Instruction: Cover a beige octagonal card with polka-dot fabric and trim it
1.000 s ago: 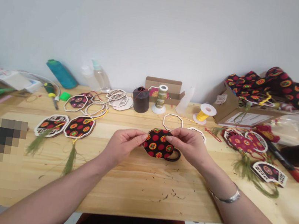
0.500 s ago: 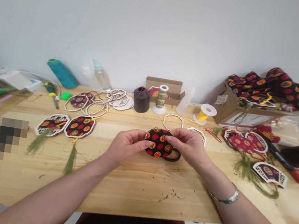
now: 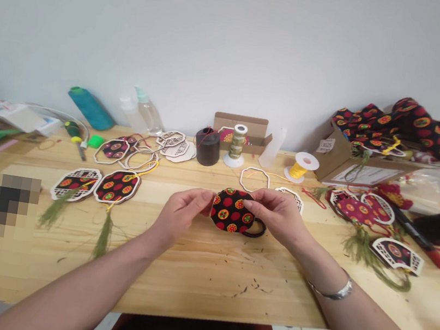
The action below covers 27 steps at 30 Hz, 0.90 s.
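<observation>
A black fabric-covered panel (image 3: 233, 211) with red, yellow and green flower motifs is held up above the table in front of me. My left hand (image 3: 186, 208) grips its left edge, thumb along the rim and the other fingers behind, partly hidden. At the upper right edge, my right hand (image 3: 277, 212) pinches it with the thumb on the front. Below my right fingers shows a dark loop (image 3: 259, 229), partly behind the panel. Just past the hands lie a thin pale wooden frame (image 3: 255, 179) and a lattice frame (image 3: 290, 196).
Finished tasselled pieces (image 3: 117, 187) lie to the left. Along the back stand a black thread cone (image 3: 208, 149), a green thread spool (image 3: 237, 148) and a yellow spool (image 3: 301, 168). A cardboard box (image 3: 362, 170) of patterned fabric sits at right. Dark scraps are scattered on the table (image 3: 202, 283).
My left thumb has moved off the panel's front to its left edge, uncovering more of the pattern. My right hand keeps its pinch.
</observation>
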Motion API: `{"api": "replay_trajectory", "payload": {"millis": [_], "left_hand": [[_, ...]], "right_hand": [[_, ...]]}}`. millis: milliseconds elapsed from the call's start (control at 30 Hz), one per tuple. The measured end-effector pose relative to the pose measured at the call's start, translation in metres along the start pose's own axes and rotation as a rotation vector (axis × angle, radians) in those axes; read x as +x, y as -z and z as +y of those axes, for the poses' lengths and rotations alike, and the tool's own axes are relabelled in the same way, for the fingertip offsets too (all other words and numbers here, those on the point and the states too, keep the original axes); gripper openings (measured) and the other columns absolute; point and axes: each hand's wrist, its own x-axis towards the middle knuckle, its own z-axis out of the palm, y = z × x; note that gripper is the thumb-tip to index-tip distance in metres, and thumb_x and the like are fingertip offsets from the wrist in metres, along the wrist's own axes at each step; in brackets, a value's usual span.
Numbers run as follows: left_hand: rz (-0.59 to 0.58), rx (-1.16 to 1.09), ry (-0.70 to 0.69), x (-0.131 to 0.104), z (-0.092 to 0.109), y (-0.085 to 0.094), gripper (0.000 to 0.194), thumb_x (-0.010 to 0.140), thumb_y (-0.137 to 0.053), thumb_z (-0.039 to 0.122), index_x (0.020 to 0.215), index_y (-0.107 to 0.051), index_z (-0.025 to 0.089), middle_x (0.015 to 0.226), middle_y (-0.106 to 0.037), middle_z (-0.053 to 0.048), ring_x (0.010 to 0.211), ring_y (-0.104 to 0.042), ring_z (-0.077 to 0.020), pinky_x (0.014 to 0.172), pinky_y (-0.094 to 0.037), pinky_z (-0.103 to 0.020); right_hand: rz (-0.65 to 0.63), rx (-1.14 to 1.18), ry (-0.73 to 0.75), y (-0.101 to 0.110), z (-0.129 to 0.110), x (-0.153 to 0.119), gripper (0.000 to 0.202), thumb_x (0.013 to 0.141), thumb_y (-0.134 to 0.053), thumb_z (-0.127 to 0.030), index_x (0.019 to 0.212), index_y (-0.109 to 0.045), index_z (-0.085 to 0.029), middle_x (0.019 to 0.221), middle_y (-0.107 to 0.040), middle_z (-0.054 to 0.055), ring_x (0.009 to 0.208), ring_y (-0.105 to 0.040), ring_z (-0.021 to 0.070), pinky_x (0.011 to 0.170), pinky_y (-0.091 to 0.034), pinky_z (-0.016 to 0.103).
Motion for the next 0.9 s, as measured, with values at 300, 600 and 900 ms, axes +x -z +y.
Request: {"api": "replay_trajectory", "payload": {"millis": [300, 600, 900], "left_hand": [[-0.007, 0.105, 0.027, -0.003, 0.004, -0.004, 0.021, 0.073, -0.078, 0.037, 0.085, -0.077, 0.019, 0.081, -0.077, 0.000, 0.072, -0.066, -0.0136, 0.069, -0.054, -0.024], [-0.068, -0.014, 0.063, -0.002, 0.004, -0.003, 0.033, 0.077, -0.073, 0.044, 0.095, -0.075, 0.018, 0.087, -0.078, -0.004, 0.078, -0.069, -0.0163, 0.075, -0.054, -0.027], [-0.087, 0.120, 0.094, -0.002, 0.012, -0.007, 0.019, 0.076, -0.074, 0.032, 0.087, -0.076, 0.018, 0.078, -0.077, -0.003, 0.068, -0.069, -0.0152, 0.069, -0.055, -0.027]], "right_hand": [[-0.051, 0.016, -0.013, -0.005, 0.002, -0.001, 0.025, 0.070, -0.073, -0.041, 0.073, -0.068, -0.017, 0.063, -0.063, 0.000, 0.055, -0.051, 0.0100, 0.052, -0.041, 0.026], [0.046, 0.201, -0.037, 0.000, -0.002, 0.002, 0.026, 0.067, -0.077, -0.041, 0.070, -0.066, -0.018, 0.066, -0.066, -0.001, 0.058, -0.055, 0.0096, 0.056, -0.047, 0.025], [0.082, 0.290, -0.086, -0.002, -0.002, 0.003, 0.030, 0.063, -0.081, -0.042, 0.067, -0.064, -0.018, 0.064, -0.064, -0.002, 0.057, -0.055, 0.0088, 0.055, -0.048, 0.023]]}}
